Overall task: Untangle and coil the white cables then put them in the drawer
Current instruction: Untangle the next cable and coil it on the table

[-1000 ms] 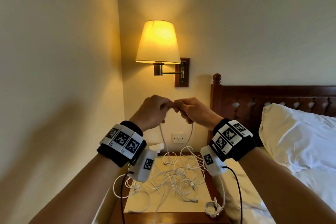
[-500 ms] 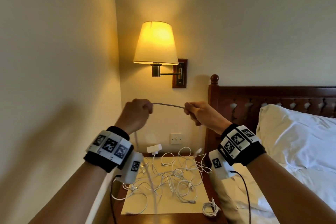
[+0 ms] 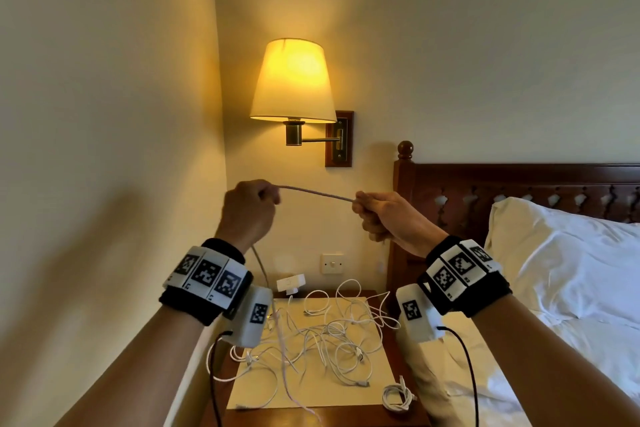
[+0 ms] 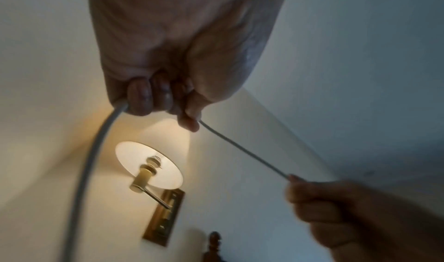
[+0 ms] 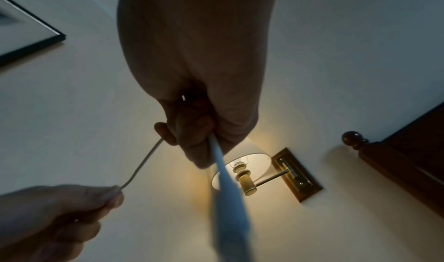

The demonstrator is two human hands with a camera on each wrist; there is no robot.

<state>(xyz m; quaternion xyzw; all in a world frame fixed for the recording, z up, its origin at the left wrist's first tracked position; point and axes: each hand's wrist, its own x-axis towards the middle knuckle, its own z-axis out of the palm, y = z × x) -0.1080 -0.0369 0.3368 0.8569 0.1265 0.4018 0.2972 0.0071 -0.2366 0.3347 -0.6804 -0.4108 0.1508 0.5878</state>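
Both hands are raised in front of the wall, stretching one white cable point(image 3: 317, 193) between them. My left hand point(image 3: 251, 204) grips it in a fist, and the cable's tail point(image 3: 263, 274) hangs down from that fist to the nightstand. My right hand point(image 3: 379, 215) pinches the other end of the taut span. The left wrist view shows the cable point(image 4: 242, 148) running from my left fingers point(image 4: 144, 98) to the right hand point(image 4: 336, 209). In the right wrist view a blurred length point(image 5: 228, 190) drops from my right hand point(image 5: 192, 133). A tangle of white cables point(image 3: 332, 336) lies on the nightstand point(image 3: 311, 418).
A small coiled cable point(image 3: 398, 397) lies at the nightstand's front right corner, and a white charger block point(image 3: 291, 282) at its back. A lit wall lamp point(image 3: 292, 80) hangs just above the hands. The bed's headboard point(image 3: 519, 191) and pillow point(image 3: 561, 253) are to the right.
One second ago the two hands met, pinching the cable together. They have since drawn apart, stretching a straight span of cable between them, and the left hand has moved left.
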